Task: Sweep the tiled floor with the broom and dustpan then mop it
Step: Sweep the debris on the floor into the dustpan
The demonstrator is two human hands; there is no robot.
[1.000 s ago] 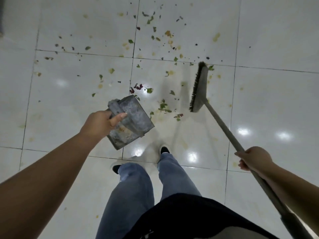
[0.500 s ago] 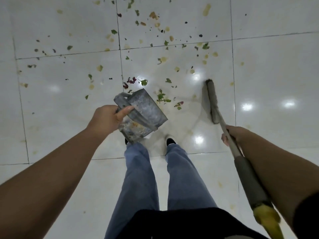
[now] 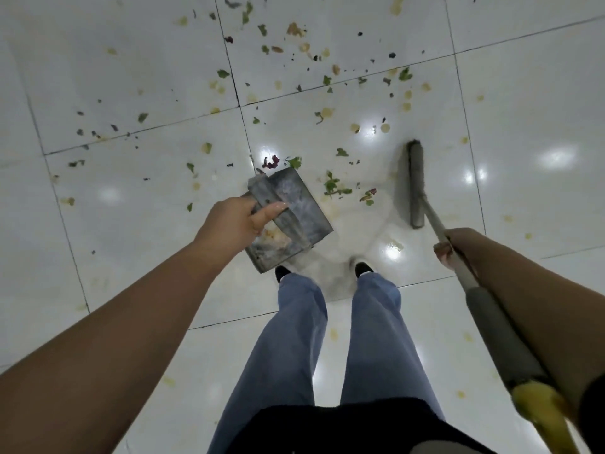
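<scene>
— White glazed tiles, that's most of what I get: the tiled floor fills my feed, dark grout lines crossing it, ceiling lights glaring off it.

— And the tools?

— The broom is on my right, its grey head flat on the floor, the handle slanting back to a grey sleeve and a yellow end. My right hand grips the thin part of the handle, fingers curled round it.

— The pan?

— The dustpan is grey metal, tilted, held off the floor just ahead of my shoes, some pale scraps inside. My left hand holds its handle, thumb laid along it.

— The mess?

— Leaf scraps, green, yellow and dark red, lie scattered ahead, some between dustpan and broom, the most farther out.
</scene>
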